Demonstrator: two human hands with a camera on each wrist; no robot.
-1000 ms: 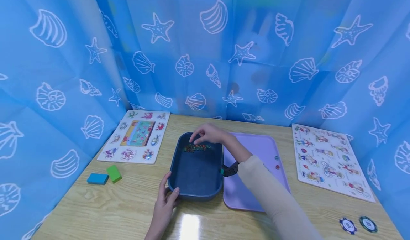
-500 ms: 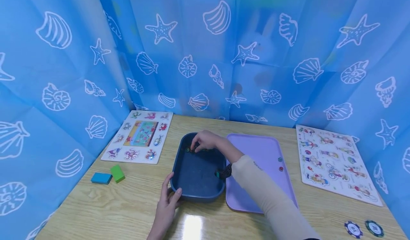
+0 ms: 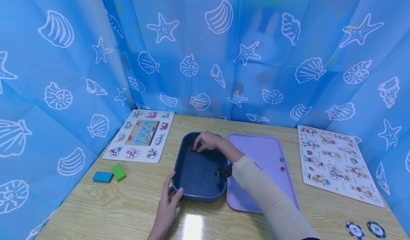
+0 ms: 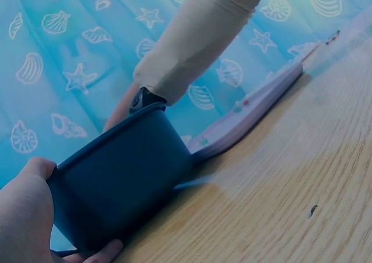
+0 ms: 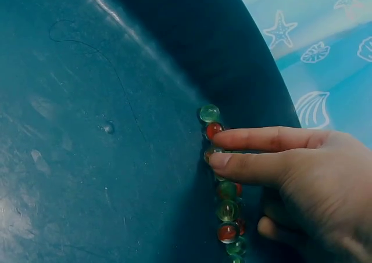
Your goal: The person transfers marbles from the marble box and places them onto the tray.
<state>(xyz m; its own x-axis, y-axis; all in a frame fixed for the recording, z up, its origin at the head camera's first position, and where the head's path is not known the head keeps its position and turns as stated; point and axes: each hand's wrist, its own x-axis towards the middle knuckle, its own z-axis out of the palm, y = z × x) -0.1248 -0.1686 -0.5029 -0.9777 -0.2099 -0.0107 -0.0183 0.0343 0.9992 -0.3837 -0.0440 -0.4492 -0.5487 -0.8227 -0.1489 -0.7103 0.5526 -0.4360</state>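
A dark blue bin (image 3: 200, 177) stands on the table. My left hand (image 3: 167, 208) grips its near left corner, thumb at the rim and fingers reaching under the base in the left wrist view. Glass marbles (image 5: 226, 211), green and red, lie in a row along the bin's far wall. My right hand (image 3: 208, 141) reaches into the bin. Its thumb and index finger pinch a marble (image 5: 210, 152) in that row, close to the floor of the bin; the thumb hides part of it.
Right beside the bin is a purple tray (image 3: 243, 197) with a green marble (image 3: 281, 159) and a red marble (image 3: 282, 168). Picture puzzle boards lie at the back left (image 3: 142, 135) and right. Blue and green blocks (image 3: 119, 172) sit at left, poker chips (image 3: 355, 230) at front right.
My right hand has lowered from above the marbles to the bin's far end, fingers now among them. My left hand keeps its place on the bin's corner. The head view has shifted slightly.
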